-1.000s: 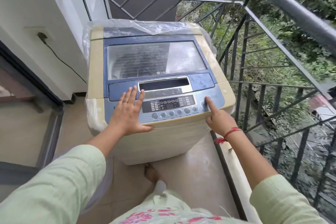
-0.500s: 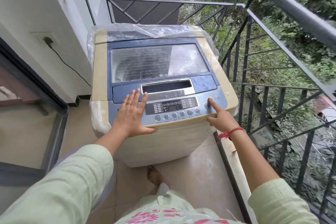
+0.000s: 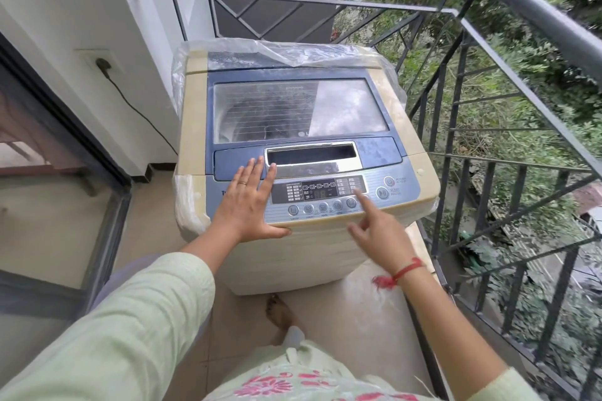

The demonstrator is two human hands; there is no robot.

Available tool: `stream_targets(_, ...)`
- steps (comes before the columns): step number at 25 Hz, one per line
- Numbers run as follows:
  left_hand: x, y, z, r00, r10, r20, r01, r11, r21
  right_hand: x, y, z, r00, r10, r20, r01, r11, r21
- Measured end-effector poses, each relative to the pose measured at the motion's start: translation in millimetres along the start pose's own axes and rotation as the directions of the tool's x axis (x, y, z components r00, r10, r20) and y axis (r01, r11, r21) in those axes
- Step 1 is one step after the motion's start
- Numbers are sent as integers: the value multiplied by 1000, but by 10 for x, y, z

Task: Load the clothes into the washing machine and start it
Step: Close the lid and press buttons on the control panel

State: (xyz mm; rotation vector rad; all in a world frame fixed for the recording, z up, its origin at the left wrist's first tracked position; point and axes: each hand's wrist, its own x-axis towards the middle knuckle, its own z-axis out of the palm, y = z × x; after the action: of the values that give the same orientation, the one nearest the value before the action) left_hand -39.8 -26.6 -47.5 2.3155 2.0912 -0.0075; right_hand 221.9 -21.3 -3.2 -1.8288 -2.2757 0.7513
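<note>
Biggest risk: wrong button. My right hand point(image 3: 379, 233) has its index finger out over the right end of the control panel point(image 3: 325, 197), low centre of frame, tip at the rightmost round program button point(image 3: 351, 203), just under the display point(image 3: 317, 189). Those buttons sit tight in a row; a slightly off press probably changes the cycle instead of starting it. The start/pause button point(image 3: 381, 193) is further right and the power button point(image 3: 388, 181) just above it, so a slip there likely kills power.

Second risk: my left hand point(image 3: 249, 205) lies flat and open on the panel's left end, fingers spread, gripping nothing, fingertips near the lid handle point(image 3: 312, 158). Leaning on it could nudge the lid point(image 3: 299, 114).

Smaller: plastic wrap point(image 3: 286, 49) bunched along the back edge could snag the lid hinge.

The washing machine point(image 3: 303, 156) fills centre frame: cream top-loader, blue top, glass lid closed. Clothes inside: can't tell through the reflection. The plug point(image 3: 103, 64) is in the wall socket, upper left.
</note>
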Motion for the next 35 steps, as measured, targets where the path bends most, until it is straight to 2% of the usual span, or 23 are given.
stream_targets(3, -5, 7, -3, 1000, 1, 5, -1, 1000, -2, -277, -429, 357, 970, -135, 205, 173, 968, -184)
stream_targets(6, -13, 13, -10, 1000, 2, -9, -2, 1000, -15, -296, -629, 541, 963, -179, 201, 235, 924, -302)
stream_targets(9, -12, 11, -6, 1000, -2, -17, 2, 999, -34, -206, -694, 574, 974, -163, 158, 210, 910, -356)
stream_targets(18, -10, 10, 15, 1000, -7, -23, 6, 1000, -23, -66, -752, 593, 968, -156, 197, 228, 877, -424)
stream_targets(22, -14, 12, 7, 1000, 0, -3, 0, 1000, -3, -42, -657, 455, 951, -145, 273, 217, 941, -258)
stream_targets(24, -10, 8, -4, 1000, 3, 0, -3, 1000, 12, -107, -525, 390, 956, -157, 248, 210, 956, -205)
stream_targets(27, -6, 6, -11, 1000, 5, 2, -5, 1000, 20, -217, -280, 347, 983, -76, 168, 106, 979, -177)
stream_targets(30, -10, 13, 3, 1000, 2, -4, -1, 1000, 25, -262, -149, 285, 993, 14, 120, 14, 973, -229)
stream_targets(35, -14, 12, 3, 1000, -1, -13, 1, 1000, 21, -238, -189, 279, 990, 33, 137, 6, 961, -275)
